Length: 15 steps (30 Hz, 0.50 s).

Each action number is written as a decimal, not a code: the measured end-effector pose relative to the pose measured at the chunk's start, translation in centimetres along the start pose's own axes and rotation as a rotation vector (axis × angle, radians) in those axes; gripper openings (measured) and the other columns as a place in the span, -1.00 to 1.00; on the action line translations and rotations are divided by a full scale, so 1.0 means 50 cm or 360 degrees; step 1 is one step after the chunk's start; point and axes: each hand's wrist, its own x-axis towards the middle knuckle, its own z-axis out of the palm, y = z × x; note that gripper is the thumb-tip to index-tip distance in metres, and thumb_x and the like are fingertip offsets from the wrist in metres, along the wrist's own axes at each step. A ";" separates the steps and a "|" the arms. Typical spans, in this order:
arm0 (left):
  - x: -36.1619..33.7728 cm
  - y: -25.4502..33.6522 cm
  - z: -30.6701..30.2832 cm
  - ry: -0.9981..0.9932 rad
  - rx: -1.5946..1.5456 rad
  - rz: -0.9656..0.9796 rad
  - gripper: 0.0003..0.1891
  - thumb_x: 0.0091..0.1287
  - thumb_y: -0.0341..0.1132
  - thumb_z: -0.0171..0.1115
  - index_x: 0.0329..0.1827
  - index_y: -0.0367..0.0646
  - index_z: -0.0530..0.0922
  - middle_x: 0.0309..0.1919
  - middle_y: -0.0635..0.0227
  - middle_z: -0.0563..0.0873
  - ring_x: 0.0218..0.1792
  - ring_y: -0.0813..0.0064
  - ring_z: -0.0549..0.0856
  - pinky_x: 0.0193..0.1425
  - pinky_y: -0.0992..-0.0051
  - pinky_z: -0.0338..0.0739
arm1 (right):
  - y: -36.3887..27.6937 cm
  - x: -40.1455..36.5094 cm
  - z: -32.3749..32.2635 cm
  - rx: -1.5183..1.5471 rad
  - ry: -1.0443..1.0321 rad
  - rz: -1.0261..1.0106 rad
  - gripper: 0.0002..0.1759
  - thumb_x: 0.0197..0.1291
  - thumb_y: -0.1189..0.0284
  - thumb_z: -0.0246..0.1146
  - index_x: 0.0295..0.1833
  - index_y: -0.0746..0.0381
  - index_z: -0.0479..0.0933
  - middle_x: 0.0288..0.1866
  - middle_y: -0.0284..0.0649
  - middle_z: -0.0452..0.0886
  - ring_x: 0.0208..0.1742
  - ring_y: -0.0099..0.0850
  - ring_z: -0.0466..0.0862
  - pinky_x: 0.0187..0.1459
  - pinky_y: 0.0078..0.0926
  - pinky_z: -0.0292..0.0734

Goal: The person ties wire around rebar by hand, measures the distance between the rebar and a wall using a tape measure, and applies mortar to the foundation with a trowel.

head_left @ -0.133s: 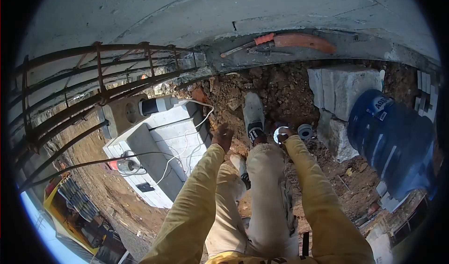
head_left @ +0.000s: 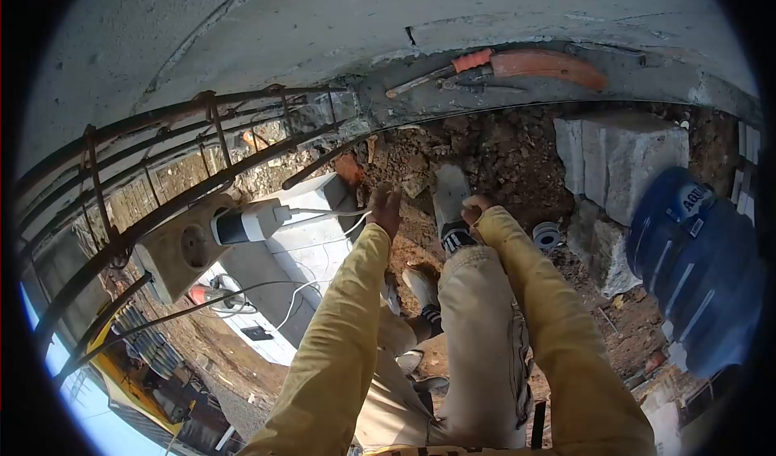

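My left hand [head_left: 385,209] hovers over the dirt, its fingers loosely bent and a little apart, with nothing visible in it. My right hand [head_left: 477,206] is closed beside the toe of my shoe [head_left: 450,193]. Its sleeve and curled fingers hide whatever it may hold. A small white ring-shaped roll [head_left: 546,235] lies on the ground to the right of that hand. On the left, nearest my left hand, is a stack of pale blocks [head_left: 307,225] with a white cable [head_left: 323,211] running over it.
A plug adapter [head_left: 246,222] sits in a socket box [head_left: 179,248] among rusty rebar [head_left: 162,213]. A saw in an orange sheath [head_left: 550,68] lies on the concrete ledge. Rough concrete chunks [head_left: 626,161] and a large blue water jug [head_left: 699,270] stand at right. A corded power tool [head_left: 218,296] rests on the blocks.
My right hand has moved left and up, toward my shoe. The bright round white thing by its fingers is out of sight. The camera view has shifted slightly.
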 end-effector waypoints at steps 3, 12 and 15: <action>0.048 -0.016 -0.002 0.0174 -0.0619 -0.0010 -0.66 0.31 -0.12 0.12 0.08 -0.01 0.40 -0.07 0.43 0.54 -0.04 0.48 0.56 -0.08 0.34 0.47 | -0.070 0.057 0.070 -0.0019 -0.0007 -0.0117 -0.77 -0.03 0.41 0.32 -0.22 0.20 0.52 -0.48 -0.22 0.56 -0.42 -0.42 0.57 -0.33 -0.46 0.45; 0.202 -0.013 -0.045 -0.0041 -0.0860 0.0496 -0.78 0.34 -0.25 0.09 -0.06 -0.16 0.43 -0.12 0.31 0.61 -0.04 0.43 0.61 -0.07 0.43 0.50 | -0.176 0.238 0.236 0.0669 -0.0373 0.0419 -0.75 0.11 0.29 0.26 -0.15 0.19 0.50 -0.35 -0.31 0.60 -0.38 -0.51 0.58 -0.42 -0.48 0.50; 0.215 -0.002 -0.056 -0.0151 -0.0848 0.0505 -0.78 0.34 -0.27 0.08 -0.06 -0.19 0.43 -0.08 0.24 0.62 -0.07 0.41 0.62 -0.07 0.45 0.51 | -0.169 0.272 0.284 0.1157 -0.0337 0.0294 -0.77 0.14 0.40 0.25 -0.13 0.24 0.46 -0.34 -0.27 0.58 -0.33 -0.50 0.58 -0.33 -0.53 0.53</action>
